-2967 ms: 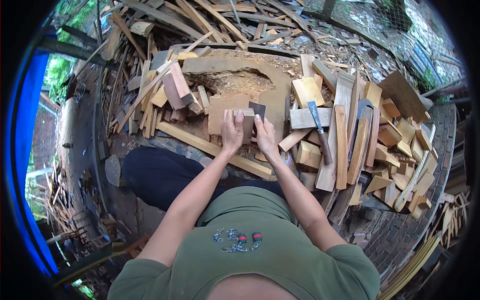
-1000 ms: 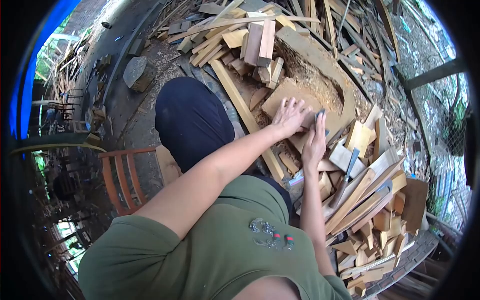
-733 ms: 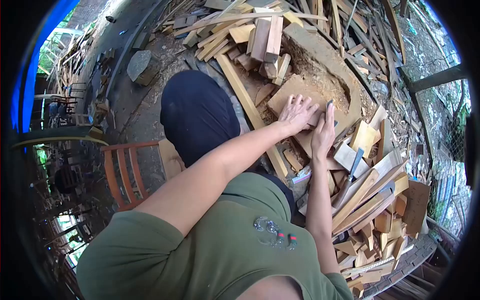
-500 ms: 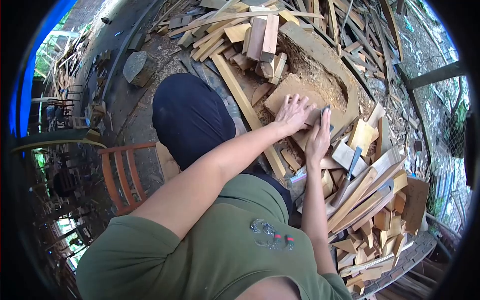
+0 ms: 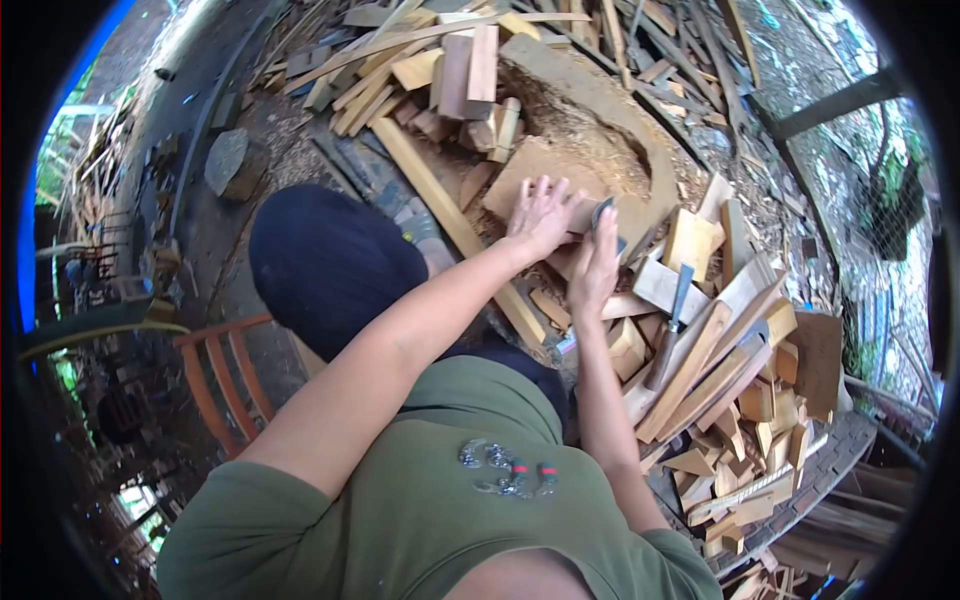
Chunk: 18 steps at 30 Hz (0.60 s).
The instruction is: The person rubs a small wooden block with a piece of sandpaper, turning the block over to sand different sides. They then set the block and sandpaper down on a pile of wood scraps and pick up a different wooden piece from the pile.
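Observation:
In the head view, my left hand (image 5: 543,218) presses down on a small brown wood piece (image 5: 590,214), its fingers bent over it. That piece rests on a larger flat board (image 5: 520,172) at the edge of a hollowed wooden block (image 5: 665,185). Beside it, my right hand (image 5: 595,272) is closed on a dark thin sheet (image 5: 602,209), held against the end of the wood piece. The sheet looks like sandpaper, though my fingers cover most of it. A chisel (image 5: 670,335) with a wooden handle lies on wood pieces to the right of my right hand.
Stacked offcuts (image 5: 465,75) stand behind the board. More cut wood (image 5: 750,400) is heaped at the right. A long yellowish plank (image 5: 430,175) lies alongside my knee (image 5: 330,270). A large stone-like block (image 5: 237,165) and a reddish slatted chair (image 5: 228,380) are at the left.
The whole view has shifted, so the bench and hands appear further left. My left hand stays on the wood piece, and my right hand stays against its end with the dark sheet.

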{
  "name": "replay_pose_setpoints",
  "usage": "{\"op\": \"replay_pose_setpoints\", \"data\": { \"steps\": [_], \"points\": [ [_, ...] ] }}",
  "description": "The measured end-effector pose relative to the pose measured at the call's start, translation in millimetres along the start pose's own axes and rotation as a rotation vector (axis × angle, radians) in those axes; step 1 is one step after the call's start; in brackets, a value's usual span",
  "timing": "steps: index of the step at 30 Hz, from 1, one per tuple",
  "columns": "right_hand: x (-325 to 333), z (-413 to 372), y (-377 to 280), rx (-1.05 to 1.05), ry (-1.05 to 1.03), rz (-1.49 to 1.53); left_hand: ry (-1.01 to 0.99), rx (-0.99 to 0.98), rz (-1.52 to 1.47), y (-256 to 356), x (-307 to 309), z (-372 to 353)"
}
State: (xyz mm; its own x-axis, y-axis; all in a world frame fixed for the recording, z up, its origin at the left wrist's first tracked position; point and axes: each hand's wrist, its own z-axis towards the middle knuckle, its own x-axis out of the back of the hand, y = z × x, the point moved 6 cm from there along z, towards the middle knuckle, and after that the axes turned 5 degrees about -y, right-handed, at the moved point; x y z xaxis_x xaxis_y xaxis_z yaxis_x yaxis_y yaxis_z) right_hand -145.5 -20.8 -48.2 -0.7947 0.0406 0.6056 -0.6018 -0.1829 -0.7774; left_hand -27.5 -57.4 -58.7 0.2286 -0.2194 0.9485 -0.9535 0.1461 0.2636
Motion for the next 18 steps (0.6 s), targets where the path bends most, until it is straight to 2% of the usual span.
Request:
{"op": "replay_pose_setpoints", "data": {
  "steps": [3,7,10,13,18],
  "points": [
    [4.7,-20.6,2.9,-0.042,-0.089,-0.010,-0.018,-0.041,-0.010,0.8,3.1,0.5],
    [-1.1,9.3,11.1,-0.078,-0.085,-0.007,-0.004,0.001,-0.008,1.7,6.0,-1.7],
    [-1.4,0.3,9.3,-0.077,-0.052,-0.077,-0.005,0.012,0.046,1.6,5.8,-2.1],
    [4.4,-23.6,9.3,-0.085,-0.121,-0.255,-0.011,-0.028,0.041,1.4,5.5,-1.0],
    [-0.4,11.6,14.7,-0.096,-0.103,-0.256,-0.026,0.003,0.055,4.8,6.6,-5.4]
  ]
}}
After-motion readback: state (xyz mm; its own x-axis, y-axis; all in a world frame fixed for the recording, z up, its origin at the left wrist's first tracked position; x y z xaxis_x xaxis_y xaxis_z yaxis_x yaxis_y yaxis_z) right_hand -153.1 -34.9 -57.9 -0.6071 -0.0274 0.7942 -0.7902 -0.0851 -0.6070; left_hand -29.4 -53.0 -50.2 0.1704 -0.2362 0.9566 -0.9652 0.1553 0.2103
